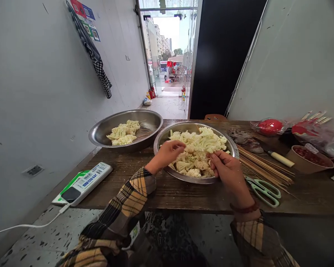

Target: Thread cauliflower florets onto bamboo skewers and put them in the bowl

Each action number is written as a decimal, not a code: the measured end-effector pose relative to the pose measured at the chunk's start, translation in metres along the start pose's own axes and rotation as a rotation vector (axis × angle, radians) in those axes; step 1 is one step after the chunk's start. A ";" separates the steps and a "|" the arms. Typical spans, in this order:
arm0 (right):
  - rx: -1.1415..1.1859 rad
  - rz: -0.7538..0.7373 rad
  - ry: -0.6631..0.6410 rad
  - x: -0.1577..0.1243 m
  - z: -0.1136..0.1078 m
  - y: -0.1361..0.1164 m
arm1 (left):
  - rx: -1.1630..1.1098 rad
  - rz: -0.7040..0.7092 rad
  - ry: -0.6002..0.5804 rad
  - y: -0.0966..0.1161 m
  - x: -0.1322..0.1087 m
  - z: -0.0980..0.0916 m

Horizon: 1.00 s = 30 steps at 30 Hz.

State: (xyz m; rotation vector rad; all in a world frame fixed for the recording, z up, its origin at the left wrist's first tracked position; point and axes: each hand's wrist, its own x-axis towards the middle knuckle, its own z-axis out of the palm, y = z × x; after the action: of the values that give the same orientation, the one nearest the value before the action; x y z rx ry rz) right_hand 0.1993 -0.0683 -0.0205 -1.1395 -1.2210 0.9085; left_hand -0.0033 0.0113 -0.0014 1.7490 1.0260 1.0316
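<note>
Holding a floret (pixel 207 142) over the bowl (pixel 193 180), probably so anything loose falls inside, the right hand (pixel 228 170) pinches its stem; the left hand (pixel 168 154) curls nearby, its contents unclear.

To your left, bare desk (pixel 122 167) lies open between the white device (pixel 93 180) and the cauliflower basin (pixel 157 148), so your left hand (pixel 167 154) can pass there; the oval basin (pixel 98 134) bounds it behind with its raised rim. To your right, scissors (pixel 255 182) and bamboo skewers (pixel 264 167) obstruct low passage. Between your forearms, the strip before the cauliflower basin is free.
</note>
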 end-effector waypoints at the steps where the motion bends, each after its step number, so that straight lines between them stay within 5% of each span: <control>1: 0.009 -0.006 0.014 0.000 0.000 0.000 | -0.075 -0.008 0.097 -0.002 0.002 -0.003; 4: 0.016 -0.025 0.044 0.000 -0.001 0.001 | -0.161 -0.010 0.300 -0.007 0.007 -0.019; 6: 0.008 -0.033 0.044 0.000 -0.001 0.001 | -0.013 -0.004 0.312 -0.009 0.011 -0.032; 13: 0.002 -0.060 0.051 -0.002 -0.002 0.000 | 0.927 0.170 0.003 -0.011 0.021 -0.046; 19: 0.009 -0.049 0.021 -0.002 -0.003 0.002 | 1.181 0.168 -0.131 -0.013 0.026 -0.036; 24: 0.038 -0.054 0.010 -0.001 -0.004 0.005 | 1.079 0.156 -0.089 -0.022 0.035 -0.041; 30: 0.050 -0.066 -0.006 0.000 -0.003 0.006 | 0.375 -0.010 0.047 -0.014 0.031 -0.054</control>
State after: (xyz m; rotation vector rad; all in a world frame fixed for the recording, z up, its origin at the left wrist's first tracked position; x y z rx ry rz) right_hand 0.2029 -0.0675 -0.0261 -1.0518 -1.2273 0.8880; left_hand -0.0456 0.0580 0.0093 2.0216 1.3227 0.9202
